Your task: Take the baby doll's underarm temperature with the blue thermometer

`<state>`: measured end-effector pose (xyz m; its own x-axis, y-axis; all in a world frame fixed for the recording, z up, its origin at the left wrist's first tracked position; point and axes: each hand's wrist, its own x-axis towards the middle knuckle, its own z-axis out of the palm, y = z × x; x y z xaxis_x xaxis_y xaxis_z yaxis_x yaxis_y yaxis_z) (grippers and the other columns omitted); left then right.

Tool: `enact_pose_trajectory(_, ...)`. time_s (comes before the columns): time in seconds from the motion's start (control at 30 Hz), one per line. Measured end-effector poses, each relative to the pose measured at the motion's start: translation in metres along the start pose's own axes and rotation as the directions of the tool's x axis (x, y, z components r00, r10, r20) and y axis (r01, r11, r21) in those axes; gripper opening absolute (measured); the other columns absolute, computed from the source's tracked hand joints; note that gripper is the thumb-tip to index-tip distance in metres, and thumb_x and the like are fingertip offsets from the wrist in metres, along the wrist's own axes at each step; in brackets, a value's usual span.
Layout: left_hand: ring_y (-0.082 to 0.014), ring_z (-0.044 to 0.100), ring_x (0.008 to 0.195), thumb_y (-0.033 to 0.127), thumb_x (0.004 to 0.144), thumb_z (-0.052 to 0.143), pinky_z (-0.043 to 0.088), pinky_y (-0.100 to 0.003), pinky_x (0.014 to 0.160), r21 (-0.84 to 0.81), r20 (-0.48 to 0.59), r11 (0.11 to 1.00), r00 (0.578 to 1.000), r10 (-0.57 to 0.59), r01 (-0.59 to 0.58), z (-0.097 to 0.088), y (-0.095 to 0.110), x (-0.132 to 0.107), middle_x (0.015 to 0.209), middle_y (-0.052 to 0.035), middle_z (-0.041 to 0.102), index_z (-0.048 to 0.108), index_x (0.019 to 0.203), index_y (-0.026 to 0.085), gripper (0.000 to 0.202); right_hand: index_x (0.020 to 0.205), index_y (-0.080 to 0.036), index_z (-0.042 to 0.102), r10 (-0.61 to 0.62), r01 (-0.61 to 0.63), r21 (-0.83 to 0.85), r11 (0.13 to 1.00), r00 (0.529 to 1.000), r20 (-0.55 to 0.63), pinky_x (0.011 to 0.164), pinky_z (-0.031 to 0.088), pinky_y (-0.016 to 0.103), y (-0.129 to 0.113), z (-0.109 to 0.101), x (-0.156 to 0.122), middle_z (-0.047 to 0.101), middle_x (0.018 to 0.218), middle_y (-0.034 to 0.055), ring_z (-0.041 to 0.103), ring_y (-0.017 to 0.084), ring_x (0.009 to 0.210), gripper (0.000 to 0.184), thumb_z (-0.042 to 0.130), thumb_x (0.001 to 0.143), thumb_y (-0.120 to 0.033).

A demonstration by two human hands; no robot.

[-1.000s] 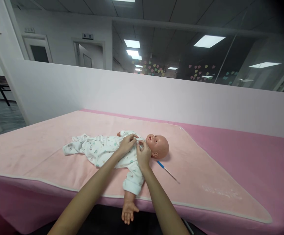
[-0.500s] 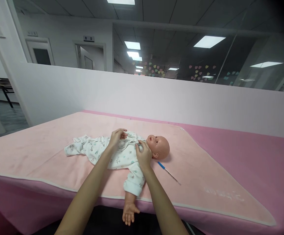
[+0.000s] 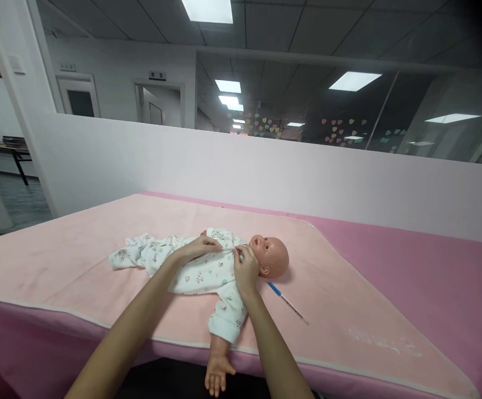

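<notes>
A baby doll (image 3: 277, 257) lies on its back, head to the right, dressed in a white patterned romper (image 3: 201, 276). My left hand (image 3: 201, 247) is over the doll's chest, its fingertips closed on the front edge of the romper. Close to the doll's neck, my right hand (image 3: 246, 267) pinches the same edge, with a short stretch of cloth between the two hands. One doll arm sticks out past the near table edge. Beside the doll's head lies a thermometer (image 3: 288, 302) with a blue end.
A peach blanket (image 3: 349, 299) is spread over the pink-covered table (image 3: 444, 266). Behind it stands a low white wall (image 3: 307, 177) with glass above. At the far left, a desk (image 3: 3, 147) holds stacked items.
My left hand has lowered from above the chest and moved right, onto the romper's front edge. My right hand's fingers have closed there. The view has tilted up slightly.
</notes>
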<state>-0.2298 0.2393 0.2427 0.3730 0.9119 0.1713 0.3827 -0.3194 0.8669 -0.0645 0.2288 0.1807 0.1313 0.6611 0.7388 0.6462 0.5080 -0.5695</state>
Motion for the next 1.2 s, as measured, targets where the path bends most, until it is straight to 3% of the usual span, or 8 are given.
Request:
enact_pose_trajectory(0.13, -0.0140, 0.051, 0.074, 0.031, 0.059, 0.060, 0.040, -0.025, 0.067, -0.006, 0.064, 1.000, 0.998, 0.027, -0.026, 0.000, -0.001, -0.005, 0.074, -0.0023, 0.058, 0.059, 0.093, 0.014, 0.038, 0.090, -0.020, 0.059, -0.194, 0.194, -0.138, 0.971, 0.981, 0.014, 0.071, 0.036, 0.025, -0.005, 0.002, 0.001, 0.059, 0.092, 0.0049, 0.051, 0.016, 0.085, 0.027, 0.036, 0.079, -0.013)
enact_pose_trajectory(0.23, -0.0135, 0.052, 0.075, 0.024, 0.061, 0.056, 0.040, -0.023, 0.065, 0.005, 0.041, 0.997, 0.997, 0.071, -0.071, 0.005, -0.005, -0.003, 0.077, -0.0029, 0.059, 0.059, 0.093, 0.013, 0.034, 0.088, -0.019, 0.060, -0.290, 0.297, -0.138, 0.945, 0.954, 0.072, 0.080, 0.034, 0.030, -0.009, 0.006, 0.010, 0.059, 0.097, 0.0057, 0.049, 0.018, 0.089, 0.021, 0.043, 0.075, -0.016)
enact_pose_trajectory(0.4, -0.0126, 0.052, 0.072, 0.022, 0.064, 0.052, 0.040, -0.022, 0.063, 0.001, -0.046, 0.995, 0.994, 0.096, -0.096, 0.011, -0.013, 0.001, 0.077, -0.0031, 0.059, 0.058, 0.090, 0.012, 0.028, 0.081, -0.019, 0.060, -0.167, 0.162, 0.037, 0.986, 0.957, 0.236, 0.070, 0.038, 0.025, -0.007, 0.019, 0.024, 0.062, 0.078, 0.0027, 0.054, 0.016, 0.076, 0.015, 0.048, 0.074, -0.025)
enact_pose_trajectory(0.53, -0.0130, 0.052, 0.075, 0.021, 0.066, 0.050, 0.041, -0.025, 0.070, 0.082, -0.102, 0.984, 0.981, 0.167, -0.159, 0.014, -0.014, 0.001, 0.080, -0.0030, 0.059, 0.058, 0.087, 0.013, 0.024, 0.078, -0.020, 0.061, -0.088, 0.065, 0.107, 0.992, 0.969, 0.229, 0.066, 0.038, 0.024, -0.002, 0.020, 0.023, 0.063, 0.076, 0.0021, 0.055, 0.015, 0.072, 0.015, 0.051, 0.073, -0.030)
enact_pose_trajectory(0.77, -0.0148, 0.049, 0.079, 0.021, 0.061, 0.053, 0.039, -0.029, 0.079, 0.372, -0.171, 0.910, 0.949, 0.263, -0.185, 0.022, -0.018, 0.003, 0.076, 0.0000, 0.056, 0.056, 0.077, 0.016, 0.017, 0.066, -0.017, 0.058, -0.084, 0.067, 0.109, 0.992, 0.984, 0.158, 0.063, 0.037, 0.023, -0.001, 0.015, 0.015, 0.060, 0.068, 0.0033, 0.052, 0.014, 0.066, 0.018, 0.049, 0.075, -0.030)
enact_pose_trajectory(0.93, -0.0122, 0.051, 0.075, 0.019, 0.063, 0.050, 0.041, -0.023, 0.069, 0.230, -0.143, 0.952, 0.961, 0.238, -0.202, 0.023, -0.016, 0.001, 0.076, 0.0004, 0.055, 0.052, 0.081, 0.016, 0.019, 0.061, -0.017, 0.053, -0.108, 0.098, 0.084, 0.992, 0.988, 0.115, 0.062, 0.035, 0.022, -0.001, 0.018, 0.013, 0.056, 0.065, 0.0023, 0.049, 0.013, 0.066, 0.019, 0.047, 0.075, -0.029)
enact_pose_trajectory(1.07, -0.0120, 0.053, 0.075, 0.019, 0.062, 0.055, 0.042, -0.023, 0.070, 0.140, -0.159, 0.975, 0.968, 0.195, -0.174, 0.023, -0.015, -0.001, 0.076, 0.0006, 0.055, 0.050, 0.094, 0.017, 0.032, 0.061, -0.018, 0.051, -0.104, 0.094, 0.088, 0.992, 0.987, 0.125, 0.063, 0.035, 0.022, 0.000, 0.019, 0.013, 0.055, 0.065, 0.0016, 0.049, 0.013, 0.066, 0.019, 0.045, 0.077, -0.028)
enact_pose_trajectory(1.2, -0.0111, 0.053, 0.073, 0.020, 0.064, 0.056, 0.043, -0.024, 0.071, 0.062, -0.161, 0.972, 0.959, 0.235, -0.228, 0.024, -0.014, -0.001, 0.074, 0.0002, 0.053, 0.047, 0.103, 0.018, 0.040, 0.063, -0.018, 0.052, -0.101, 0.089, 0.094, 0.992, 0.986, 0.130, 0.063, 0.035, 0.022, 0.000, 0.019, 0.013, 0.055, 0.066, 0.0014, 0.049, 0.013, 0.067, 0.019, 0.045, 0.077, -0.028)
